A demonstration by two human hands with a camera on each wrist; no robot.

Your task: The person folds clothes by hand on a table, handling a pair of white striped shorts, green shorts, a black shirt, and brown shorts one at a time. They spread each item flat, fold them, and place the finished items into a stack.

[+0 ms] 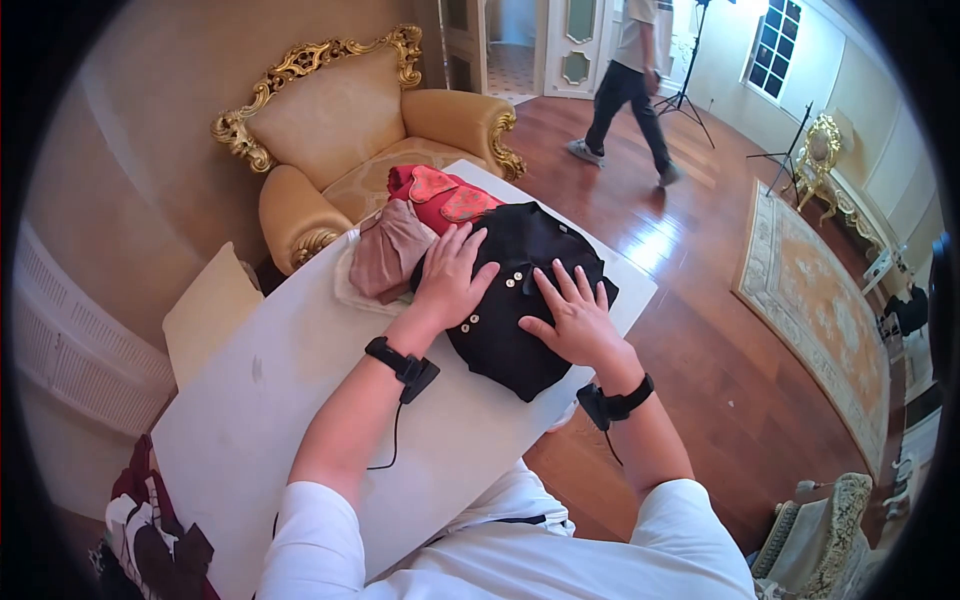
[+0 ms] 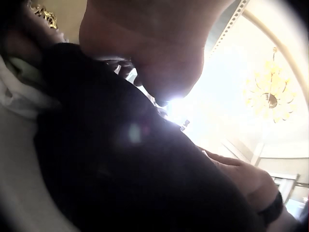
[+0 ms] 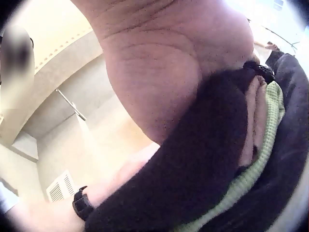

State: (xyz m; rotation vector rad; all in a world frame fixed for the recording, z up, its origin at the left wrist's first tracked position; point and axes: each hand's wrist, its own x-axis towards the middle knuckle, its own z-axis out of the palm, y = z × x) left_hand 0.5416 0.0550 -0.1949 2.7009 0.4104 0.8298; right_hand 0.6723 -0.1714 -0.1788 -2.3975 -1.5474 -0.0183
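Observation:
A black garment [image 1: 515,345] with light buttons lies bunched on the white table. The left hand [image 1: 450,280] rests flat on its left part, fingers straight and slightly spread. On its right part the right hand [image 1: 580,320] lies with fingers spread. Dark cloth [image 2: 120,159] fills much of the left wrist view below the left hand [image 2: 145,43]. In the right wrist view, a green knit edge [image 3: 260,164] and pinkish cloth show beside the black fabric [image 3: 193,159], under the right hand [image 3: 169,72].
Beside the black garment on the white table [image 1: 240,400] lie a dusty pink cloth [image 1: 385,255] and a red patterned cloth [image 1: 430,195]. A gold-trimmed armchair [image 1: 330,110] stands behind the table. Dark clothes [image 1: 160,530] hang at the lower left. A person [image 1: 630,80] walks farther back.

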